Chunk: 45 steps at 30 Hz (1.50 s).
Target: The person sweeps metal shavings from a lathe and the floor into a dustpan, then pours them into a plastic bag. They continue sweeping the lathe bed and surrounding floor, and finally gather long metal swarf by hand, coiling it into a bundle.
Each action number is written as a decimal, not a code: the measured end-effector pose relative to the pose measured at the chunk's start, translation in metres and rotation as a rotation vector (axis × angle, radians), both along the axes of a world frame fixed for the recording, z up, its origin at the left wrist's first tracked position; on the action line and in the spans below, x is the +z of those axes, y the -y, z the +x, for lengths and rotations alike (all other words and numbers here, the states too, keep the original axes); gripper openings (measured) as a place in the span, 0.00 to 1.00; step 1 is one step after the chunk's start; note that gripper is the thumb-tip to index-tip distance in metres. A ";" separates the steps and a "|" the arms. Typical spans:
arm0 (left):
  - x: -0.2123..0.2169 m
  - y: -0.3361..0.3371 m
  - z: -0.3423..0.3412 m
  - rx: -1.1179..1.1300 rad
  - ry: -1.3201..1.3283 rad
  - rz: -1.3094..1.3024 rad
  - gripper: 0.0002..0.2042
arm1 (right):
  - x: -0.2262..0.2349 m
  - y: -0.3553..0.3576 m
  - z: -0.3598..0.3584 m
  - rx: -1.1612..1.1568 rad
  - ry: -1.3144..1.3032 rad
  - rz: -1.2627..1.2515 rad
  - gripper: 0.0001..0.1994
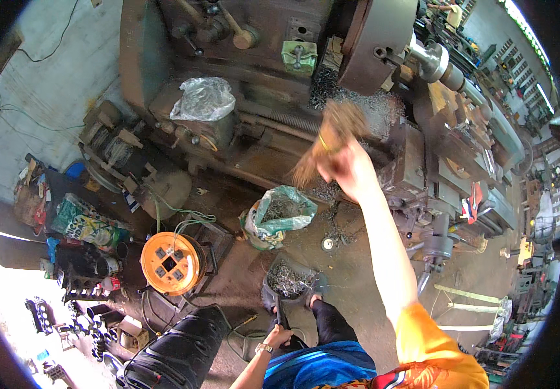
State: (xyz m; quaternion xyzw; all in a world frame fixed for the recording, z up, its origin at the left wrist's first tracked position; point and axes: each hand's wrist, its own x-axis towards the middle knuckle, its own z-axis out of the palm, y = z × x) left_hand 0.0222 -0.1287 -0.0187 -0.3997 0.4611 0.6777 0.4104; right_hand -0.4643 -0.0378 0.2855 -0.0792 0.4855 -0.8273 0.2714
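Workshop lathe [257, 78]: straw brush [343, 120] clasped in right fingers [325, 171], dustpan handle [280, 315] in curled left fingers [282, 334]; risk of spilled shavings [286, 279] from tilting.

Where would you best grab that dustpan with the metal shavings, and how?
Probably by its slim handle, from the person's side, where the left hand holds it: it points that way, while shavings lie in the wide dustpan.
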 end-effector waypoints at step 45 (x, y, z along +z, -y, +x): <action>0.084 -0.078 -0.116 -0.199 0.089 -0.009 0.28 | -0.423 -0.186 0.366 -0.092 1.024 0.900 0.25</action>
